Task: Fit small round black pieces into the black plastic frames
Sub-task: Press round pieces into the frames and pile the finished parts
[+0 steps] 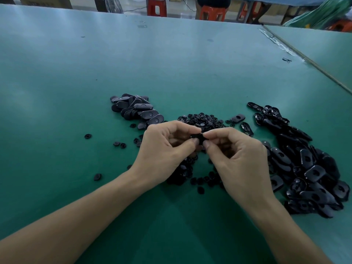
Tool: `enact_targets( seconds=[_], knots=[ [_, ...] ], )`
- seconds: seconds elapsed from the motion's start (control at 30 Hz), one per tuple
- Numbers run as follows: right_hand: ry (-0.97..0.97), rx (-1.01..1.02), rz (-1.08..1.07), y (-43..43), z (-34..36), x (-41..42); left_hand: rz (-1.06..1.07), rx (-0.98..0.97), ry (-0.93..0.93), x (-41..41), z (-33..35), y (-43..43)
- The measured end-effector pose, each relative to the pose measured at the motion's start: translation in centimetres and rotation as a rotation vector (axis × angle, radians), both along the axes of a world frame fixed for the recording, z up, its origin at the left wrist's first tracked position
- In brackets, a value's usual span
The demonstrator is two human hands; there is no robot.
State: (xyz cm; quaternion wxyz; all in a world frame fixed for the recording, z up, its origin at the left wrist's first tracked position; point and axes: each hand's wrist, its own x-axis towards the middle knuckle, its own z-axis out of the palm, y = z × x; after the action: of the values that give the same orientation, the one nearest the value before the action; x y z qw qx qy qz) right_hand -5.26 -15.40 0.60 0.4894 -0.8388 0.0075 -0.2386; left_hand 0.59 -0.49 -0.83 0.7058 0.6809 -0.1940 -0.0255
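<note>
My left hand (163, 149) and my right hand (238, 161) meet above the green table, both pinching one small black frame piece (198, 139) between thumbs and fingertips; most of it is hidden by the fingers. A heap of small round black pieces (202, 120) lies just beyond the hands and more lie under them (200, 181). A pile of oval black frames (137, 110) sits at the left. A larger pile of black frames (304, 168) spreads along the right.
The green table (95, 63) stretches far ahead. Loose round pieces (88, 136) are scattered at the left. A seam to a second table (304, 58) runs at the far right. Red stools (212, 13) stand beyond the far edge.
</note>
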Motion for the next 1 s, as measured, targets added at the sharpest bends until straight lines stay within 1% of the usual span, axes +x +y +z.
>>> enact_targets(
  seconds=[0.2,0.43,0.6,0.83,1.0],
  knots=[
    [0.032,-0.012,0.023,-0.2,0.2,0.05,-0.015,0.027,-0.015,-0.05,0.01,0.05],
    [0.059,0.023,0.026,-0.35,0.29,0.06,-0.007,0.055,-0.043,-0.25,0.22,0.04],
    [0.071,0.079,0.026,-0.33,0.18,0.22,-0.008,0.064,-0.028,-0.18,0.12,0.05],
    [0.098,0.063,0.056,-0.55,0.23,0.3,-0.019,0.059,-0.048,-0.14,-0.05,0.05],
    [0.098,0.07,0.021,-0.33,0.15,0.04,-0.021,0.072,-0.049,-0.11,-0.2,0.09]
  ],
)
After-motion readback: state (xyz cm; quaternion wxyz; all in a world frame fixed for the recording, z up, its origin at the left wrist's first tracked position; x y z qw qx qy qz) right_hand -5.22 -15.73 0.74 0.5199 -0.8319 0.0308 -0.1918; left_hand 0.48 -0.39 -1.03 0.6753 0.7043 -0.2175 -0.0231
